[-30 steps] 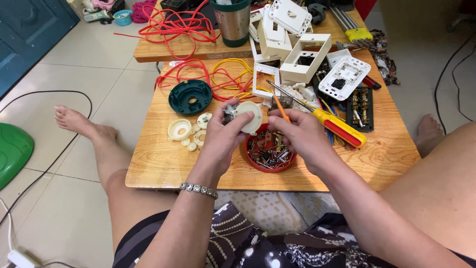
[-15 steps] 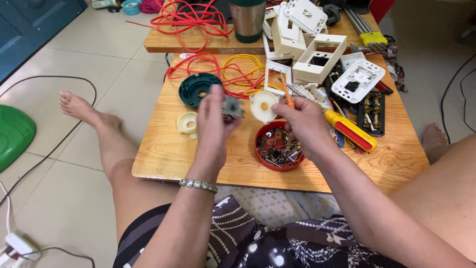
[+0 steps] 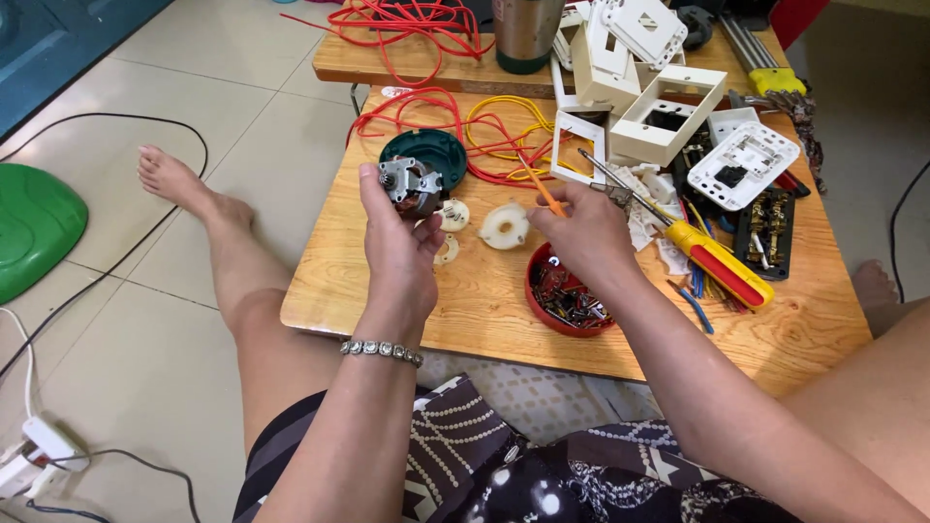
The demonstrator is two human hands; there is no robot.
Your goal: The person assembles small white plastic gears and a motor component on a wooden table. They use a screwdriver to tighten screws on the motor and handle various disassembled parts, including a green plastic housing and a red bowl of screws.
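My left hand (image 3: pixel 395 254) is raised above the low wooden table (image 3: pixel 465 310) and grips a small electric motor (image 3: pixel 411 184) with grey metal parts. My right hand (image 3: pixel 584 235) holds a thin orange-handled tool (image 3: pixel 539 184), its tip pointing up and left toward the motor. A white round plastic disc (image 3: pixel 505 225) lies on the table between the hands. Just below the right hand sits a red bowl (image 3: pixel 562 295) of small screws and metal parts. A dark green round cover (image 3: pixel 426 153) lies behind the motor.
A yellow and red screwdriver (image 3: pixel 702 247) lies to the right. Red and yellow wires (image 3: pixel 455 121), white switch plates and boxes (image 3: pixel 668 107) and a steel cup (image 3: pixel 523 34) crowd the far side. My bare legs flank the table; a green lid (image 3: pixel 34 228) and cables lie on the tiled floor.
My left hand has lifted the motor off the table and moved it left, away from the white disc. The right hand stays over the red bowl with the thin tool.
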